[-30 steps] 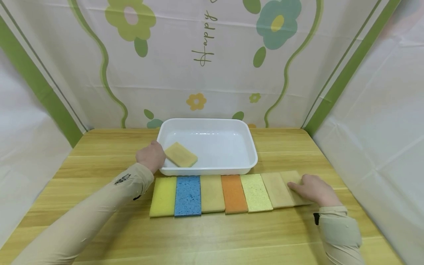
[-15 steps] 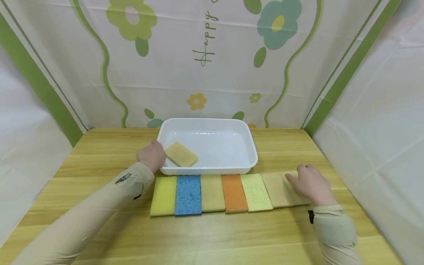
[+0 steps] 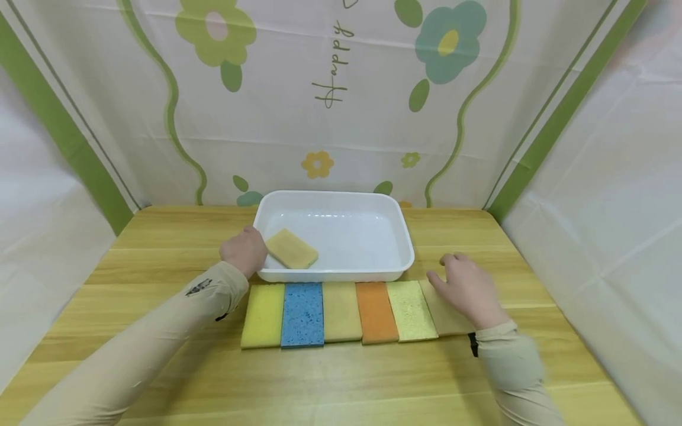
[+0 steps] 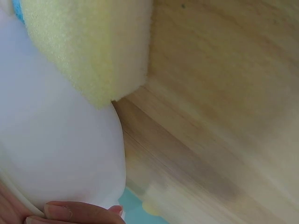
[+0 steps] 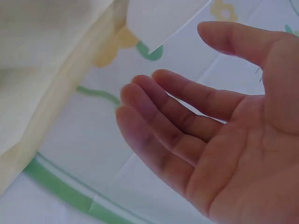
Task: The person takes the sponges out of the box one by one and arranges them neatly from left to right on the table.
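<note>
My left hand [image 3: 245, 251] grips the left rim of a white tray [image 3: 354, 236]; the left wrist view shows fingers [image 4: 77, 210] curled at its edge. Inside the tray lies a beige sponge [image 3: 292, 248]. Before it, flat sponges form a row: yellow [image 3: 262, 316], blue [image 3: 302, 313], beige [image 3: 341, 310], orange [image 3: 377, 310], pale yellow [image 3: 411, 310] and another beige sponge [image 3: 443, 316]. Over the row's right end is my right hand [image 3: 469, 290], which hides what lies under it. In the right wrist view its fingers [image 5: 163, 121] are loosely bent, palm showing, holding nothing.
A wooden table [image 3: 341, 384] bears everything. Behind it hangs a white cloth [image 3: 256, 118] with printed flowers and green bands. White cloth walls [image 3: 613, 236] stand close on both sides.
My right hand lets go of the rightmost beige sponge, lifts and shifts left along the row toward the tray. My left hand stays on the rim.
</note>
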`<state>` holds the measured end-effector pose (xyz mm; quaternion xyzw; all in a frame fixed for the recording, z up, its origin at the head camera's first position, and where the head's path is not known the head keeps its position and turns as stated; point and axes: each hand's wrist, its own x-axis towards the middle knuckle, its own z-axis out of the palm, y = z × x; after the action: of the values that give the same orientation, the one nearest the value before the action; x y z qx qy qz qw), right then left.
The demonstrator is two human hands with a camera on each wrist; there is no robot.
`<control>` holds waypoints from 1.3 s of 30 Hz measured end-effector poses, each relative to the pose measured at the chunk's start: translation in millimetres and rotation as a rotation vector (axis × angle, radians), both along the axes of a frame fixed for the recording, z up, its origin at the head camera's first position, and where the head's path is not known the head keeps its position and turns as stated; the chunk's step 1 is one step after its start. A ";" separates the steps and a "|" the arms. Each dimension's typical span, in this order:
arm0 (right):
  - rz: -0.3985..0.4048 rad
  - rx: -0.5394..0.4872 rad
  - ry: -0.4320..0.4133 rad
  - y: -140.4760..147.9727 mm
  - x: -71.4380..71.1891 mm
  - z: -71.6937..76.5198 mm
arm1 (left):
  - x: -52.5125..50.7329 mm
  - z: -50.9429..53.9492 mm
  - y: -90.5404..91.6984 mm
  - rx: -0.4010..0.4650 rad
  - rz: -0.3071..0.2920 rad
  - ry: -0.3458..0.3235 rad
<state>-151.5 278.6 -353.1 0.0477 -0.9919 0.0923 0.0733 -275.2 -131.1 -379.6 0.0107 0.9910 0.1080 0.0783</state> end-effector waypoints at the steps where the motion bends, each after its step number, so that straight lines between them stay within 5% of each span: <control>1: 0.018 0.006 0.025 -5.3 -1.3 -1.0 | 0.0 0.0 0.1 0.002 0.001 0.001; 11: 0.231 0.059 0.266 -72.2 -13.1 -5.7 | -1.5 -1.6 0.9 -0.003 -0.003 0.010; 21: 0.353 0.156 0.325 -120.0 -30.0 14.1 | 1.0 0.2 0.0 -0.007 0.000 -0.009; 32: 0.435 0.241 0.225 -168.7 -56.6 23.4 | 0.8 0.0 1.6 -0.003 0.017 -0.006; 39: 0.437 0.273 0.053 -195.5 -76.7 29.1 | -1.4 -0.8 1.9 0.001 0.020 -0.004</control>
<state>-228.2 83.1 -324.0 0.2729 -0.9590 -0.0300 0.0705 -276.6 -129.1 -380.4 0.0007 0.9909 0.1092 0.0793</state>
